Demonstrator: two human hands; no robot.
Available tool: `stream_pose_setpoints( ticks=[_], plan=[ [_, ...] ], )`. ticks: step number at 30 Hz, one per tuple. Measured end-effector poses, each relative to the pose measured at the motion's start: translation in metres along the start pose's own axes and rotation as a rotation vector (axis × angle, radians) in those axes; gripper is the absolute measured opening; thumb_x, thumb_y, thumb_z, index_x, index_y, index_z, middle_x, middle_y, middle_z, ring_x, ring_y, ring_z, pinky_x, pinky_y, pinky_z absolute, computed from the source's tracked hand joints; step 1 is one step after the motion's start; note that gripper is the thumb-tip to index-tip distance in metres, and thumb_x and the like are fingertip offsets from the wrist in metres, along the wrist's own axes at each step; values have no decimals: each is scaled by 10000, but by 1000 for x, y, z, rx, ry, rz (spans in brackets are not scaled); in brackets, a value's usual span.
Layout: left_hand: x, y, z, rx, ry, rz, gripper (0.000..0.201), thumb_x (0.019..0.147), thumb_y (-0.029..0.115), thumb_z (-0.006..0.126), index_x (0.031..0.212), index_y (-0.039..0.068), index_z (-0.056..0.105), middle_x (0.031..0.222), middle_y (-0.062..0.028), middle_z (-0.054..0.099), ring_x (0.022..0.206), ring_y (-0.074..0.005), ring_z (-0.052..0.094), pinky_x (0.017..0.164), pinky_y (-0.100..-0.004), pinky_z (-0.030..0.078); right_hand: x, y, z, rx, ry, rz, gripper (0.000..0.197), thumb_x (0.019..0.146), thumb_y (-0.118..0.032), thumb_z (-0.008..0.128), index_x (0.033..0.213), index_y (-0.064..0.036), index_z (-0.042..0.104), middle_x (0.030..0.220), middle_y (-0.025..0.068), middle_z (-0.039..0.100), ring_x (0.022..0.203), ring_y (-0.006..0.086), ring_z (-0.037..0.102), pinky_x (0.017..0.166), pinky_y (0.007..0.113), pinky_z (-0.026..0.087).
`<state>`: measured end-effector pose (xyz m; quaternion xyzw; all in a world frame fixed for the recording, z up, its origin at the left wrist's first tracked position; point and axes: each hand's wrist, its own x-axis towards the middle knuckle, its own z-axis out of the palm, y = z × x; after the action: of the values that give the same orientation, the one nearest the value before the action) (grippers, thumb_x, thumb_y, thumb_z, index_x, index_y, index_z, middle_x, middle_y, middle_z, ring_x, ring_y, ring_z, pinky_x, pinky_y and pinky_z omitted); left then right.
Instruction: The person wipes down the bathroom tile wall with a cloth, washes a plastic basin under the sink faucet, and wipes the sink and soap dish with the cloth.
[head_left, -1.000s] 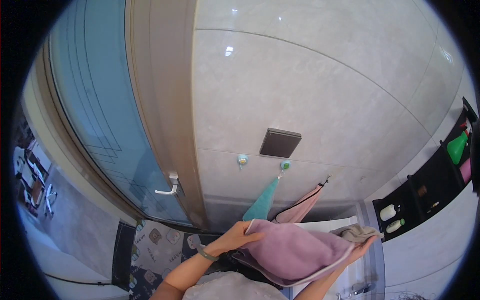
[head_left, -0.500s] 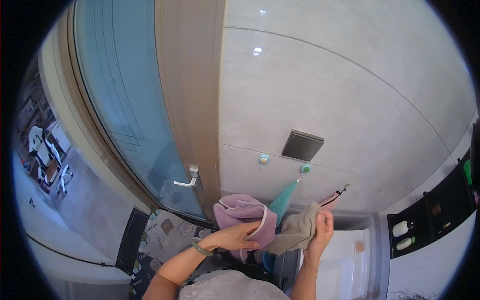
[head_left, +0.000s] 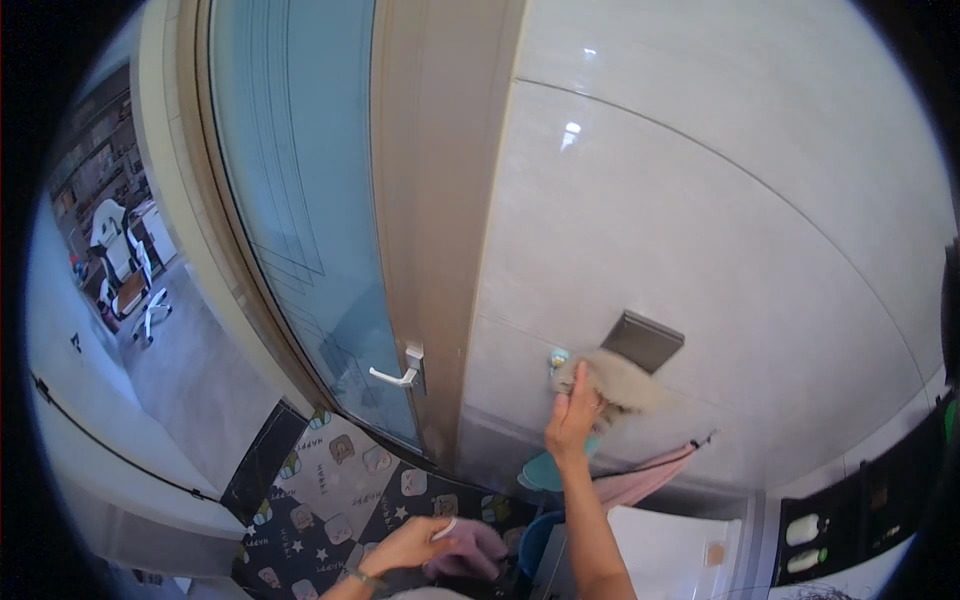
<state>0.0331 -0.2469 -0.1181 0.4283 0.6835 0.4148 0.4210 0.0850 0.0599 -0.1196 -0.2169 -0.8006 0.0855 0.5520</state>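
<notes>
Right hand [head_left: 575,415]: since it rose, I see it gripping beige cloth [head_left: 625,382] (blurred) near the hook [head_left: 558,357].
Left hand [head_left: 405,546]: below, gripping purple cloth [head_left: 476,553].
Work: now split between them.

Room's free L of R hand [head_left: 571,422] (teal cloth [head_left: 540,474] blocks below).

Holding a pale-trimmed purple plush cloth [head_left: 470,552] low in the left grip [head_left: 408,547], near the right edge of a black-and-grey cartoon-patterned floor mat [head_left: 345,500]. Holding a blurred beige soft cloth [head_left: 622,382] higher in the right grip [head_left: 574,422], before a grey tiled wall [head_left: 700,220], partly hiding a dark square wall plate [head_left: 650,338], above a hanging turquoise cloth [head_left: 541,474].
</notes>
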Motion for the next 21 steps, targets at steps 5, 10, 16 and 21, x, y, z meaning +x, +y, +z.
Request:
stream_pose_setpoints(
  ticks=[5,10,16,21],
  plan=[
    [-26,-34,5,-110,12,-287,212,904,209,627,965,8,599,659,-77,548,611,-84,430,545,-281,377,-105,60,63,-135,-476,49,497,927,-244,460,1377,-35,431,1286,246,516,1171,441,471,1040,525,313],
    [-42,-34,-8,21,92,-358,259,851,265,630,977,39,611,871,-236,636,822,-362,642,682,-416,474,-117,26,91,28,-680,4,483,955,-195,412,1382,29,387,1377,227,444,1281,419,390,1088,486,266],
    [-35,-74,-23,62,84,-104,271,862,212,618,1069,37,608,861,-237,625,764,-341,623,675,-406,469,-5,-54,125,-23,-208,91,572,948,-247,367,1406,86,292,1420,319,318,1330,475,272,1114,493,192],
    [-54,-167,-32,-278,40,-235,303,924,119,547,1213,30,554,899,-117,645,783,-166,550,715,-340,474,50,-90,131,227,196,149,618,925,-204,354,1430,114,191,1451,338,230,1352,461,235,1121,487,159]
  ],
)
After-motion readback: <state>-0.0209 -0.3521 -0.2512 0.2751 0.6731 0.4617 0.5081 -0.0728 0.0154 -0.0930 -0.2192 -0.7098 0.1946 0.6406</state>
